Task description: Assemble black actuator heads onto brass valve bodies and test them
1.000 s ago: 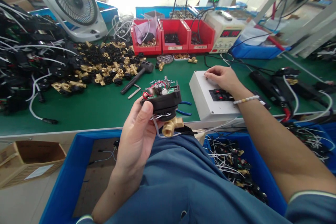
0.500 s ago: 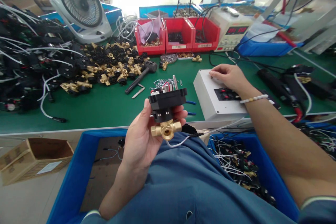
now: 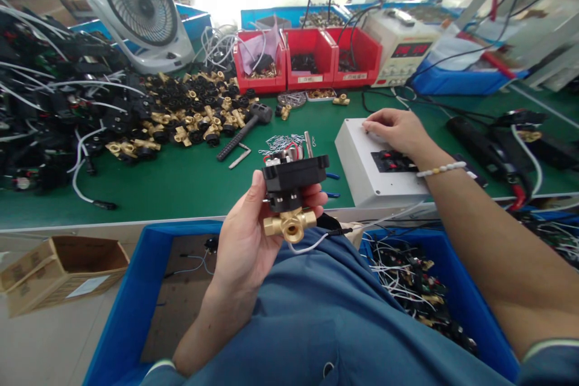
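My left hand (image 3: 248,232) grips a motorized valve (image 3: 294,176), a black actuator on top of a brass three-way body, above my lap. A white cable (image 3: 312,246) with a black plug runs from it toward the right. My right hand (image 3: 393,129) rests on a white control box (image 3: 359,160) on the bench, thumb and fingertips pinched on a small switch or knob at its far left corner. The fingers mostly cover that part. Red and black terminals (image 3: 389,161) sit on the box below my palm.
Brass valve bodies (image 3: 199,114) lie piled at left, beside a hammer (image 3: 246,129) and metal clips (image 3: 283,143). Red bins (image 3: 312,60), a power supply (image 3: 402,51) and a fan (image 3: 140,6) stand behind. Blue crates (image 3: 122,289) flank my lap; the right one holds wired assemblies.
The view has shifted very slightly. My left hand still holds the valve and my right hand stays on the control box, with little visible movement.
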`<control>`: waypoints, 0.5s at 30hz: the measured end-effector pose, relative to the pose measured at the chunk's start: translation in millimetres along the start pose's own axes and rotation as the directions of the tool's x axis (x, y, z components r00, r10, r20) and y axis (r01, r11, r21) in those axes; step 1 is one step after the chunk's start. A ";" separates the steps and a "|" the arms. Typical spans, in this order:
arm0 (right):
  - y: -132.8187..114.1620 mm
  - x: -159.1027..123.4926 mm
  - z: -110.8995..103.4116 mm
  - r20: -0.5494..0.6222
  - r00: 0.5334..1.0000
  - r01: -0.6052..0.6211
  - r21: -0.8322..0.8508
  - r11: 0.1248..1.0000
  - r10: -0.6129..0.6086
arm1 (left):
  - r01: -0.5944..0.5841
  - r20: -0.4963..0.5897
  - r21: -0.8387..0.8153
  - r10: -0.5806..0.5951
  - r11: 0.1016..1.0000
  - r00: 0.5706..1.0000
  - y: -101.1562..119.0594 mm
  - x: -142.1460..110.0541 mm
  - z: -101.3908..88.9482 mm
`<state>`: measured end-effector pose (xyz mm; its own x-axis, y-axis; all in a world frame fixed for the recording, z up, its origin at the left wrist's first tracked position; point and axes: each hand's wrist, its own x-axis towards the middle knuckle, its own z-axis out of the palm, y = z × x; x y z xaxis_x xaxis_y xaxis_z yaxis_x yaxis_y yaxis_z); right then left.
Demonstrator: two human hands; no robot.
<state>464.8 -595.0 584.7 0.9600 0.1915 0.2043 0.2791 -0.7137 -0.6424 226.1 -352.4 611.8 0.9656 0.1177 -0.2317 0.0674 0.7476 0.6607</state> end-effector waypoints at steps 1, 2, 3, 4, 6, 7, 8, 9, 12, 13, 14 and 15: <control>-0.1 -0.3 0.0 -0.002 1.000 0.002 0.000 1.000 -0.002 | -0.002 -0.009 0.005 0.002 1.000 1.000 0.1 0.0 0.3; -0.1 -0.5 0.0 -0.002 1.000 0.003 0.000 1.000 -0.003 | -0.001 -0.016 0.013 0.001 1.000 1.000 0.2 0.0 0.4; -0.1 -0.7 0.0 0.000 1.000 0.002 0.000 1.000 -0.002 | -0.003 -0.021 0.020 0.003 1.000 1.000 0.5 -0.1 0.5; -0.1 -0.8 0.0 0.000 1.000 0.001 0.000 1.000 -0.001 | -0.003 -0.016 0.022 0.003 1.000 1.000 0.8 -0.3 0.5; -0.2 -0.9 0.2 -0.002 1.000 -0.002 0.002 1.000 0.002 | 0.004 0.012 0.009 -0.004 1.000 1.000 1.5 -0.8 0.3; -0.2 -0.9 0.3 -0.003 1.000 -0.002 0.004 1.000 0.002 | 0.009 0.028 -0.003 -0.009 1.000 1.000 1.7 -1.0 0.1; -0.2 -0.8 0.4 -0.006 1.000 -0.002 0.004 1.000 0.002 | 0.013 0.043 -0.016 -0.012 1.000 0.999 1.9 -1.3 -0.1; -0.3 -0.7 0.6 -0.008 1.000 -0.002 0.005 1.000 0.002 | 0.014 0.053 -0.026 -0.013 1.000 0.999 1.9 -1.4 -0.3; 0.1 -0.2 1.0 -0.013 1.000 0.003 0.007 1.000 -0.003 | 0.001 0.051 -0.039 0.001 0.999 0.999 1.2 -1.5 -0.4; 0.3 0.1 1.1 -0.013 1.000 0.005 0.007 1.000 -0.005 | -0.010 0.044 -0.040 0.011 0.999 0.999 0.8 -1.4 -0.2; 0.6 0.4 1.3 -0.014 1.000 0.006 0.009 1.000 -0.005 | -0.020 0.037 -0.038 0.021 0.999 0.999 0.5 -1.3 0.2; 0.9 0.7 1.4 -0.014 1.000 0.005 0.012 1.000 -0.004 | -0.029 0.033 -0.035 0.030 0.999 0.999 0.2 -1.2 0.6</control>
<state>465.7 -594.5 583.3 0.9583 0.1851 0.2176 0.2838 -0.7046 -0.6504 225.1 -352.8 612.6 0.9750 0.1182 -0.1882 0.0309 0.7664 0.6416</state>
